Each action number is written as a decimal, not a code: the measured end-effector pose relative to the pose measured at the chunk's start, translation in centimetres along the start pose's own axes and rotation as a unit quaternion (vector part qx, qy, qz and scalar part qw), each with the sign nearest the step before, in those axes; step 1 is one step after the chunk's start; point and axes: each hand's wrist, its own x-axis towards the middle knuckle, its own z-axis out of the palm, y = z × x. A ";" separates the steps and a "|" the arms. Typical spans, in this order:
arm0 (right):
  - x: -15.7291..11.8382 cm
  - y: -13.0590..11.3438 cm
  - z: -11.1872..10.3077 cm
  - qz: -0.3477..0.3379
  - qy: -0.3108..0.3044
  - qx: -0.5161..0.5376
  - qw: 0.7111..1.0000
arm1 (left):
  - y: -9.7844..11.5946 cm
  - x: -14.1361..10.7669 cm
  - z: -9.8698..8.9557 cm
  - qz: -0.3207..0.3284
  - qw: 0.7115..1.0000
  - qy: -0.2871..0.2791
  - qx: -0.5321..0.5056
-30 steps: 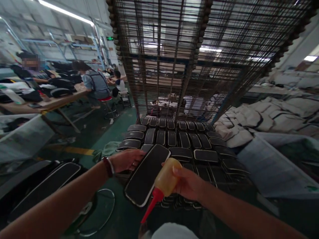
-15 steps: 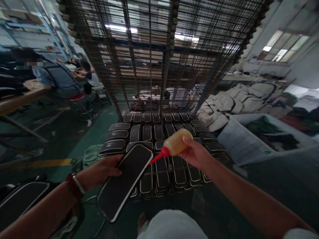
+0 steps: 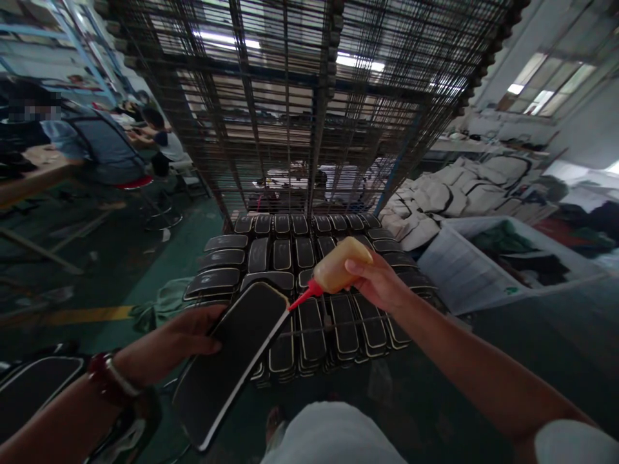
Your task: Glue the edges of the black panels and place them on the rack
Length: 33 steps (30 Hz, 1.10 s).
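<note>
A dark, flat panel [image 3: 236, 361] with rounded corners and a pale rim is gripped at its left edge by my left hand [image 3: 200, 335], the thumb lying on its top face. My right hand [image 3: 370, 277] is wrapped round a squeeze bottle [image 3: 336, 264] of yellowish liquid with a red nozzle. The nozzle's tip meets the panel's rim near its upper right corner. Beyond the panel, stacks of similar dark panels [image 3: 309, 328] with pale edges stand in rows.
A tall wire rack [image 3: 309, 116] rises behind the stacks. On the right are a white bin [image 3: 449, 277] with cloth inside and a heap of pale pieces [image 3: 464, 187]. A person [image 3: 101, 142] sits at a table on the left. Another dark panel [image 3: 39, 393] lies at lower left.
The panel and my left hand have shifted slightly left and down. The bottle has moved a little left, its nozzle tip now nearer the panel's upper right corner.
</note>
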 end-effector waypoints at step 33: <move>-3.7 6.1 4.1 0.023 0.109 0.034 0.993 | -1.1 3.0 -0.1 -0.015 0.974 0.116 -0.194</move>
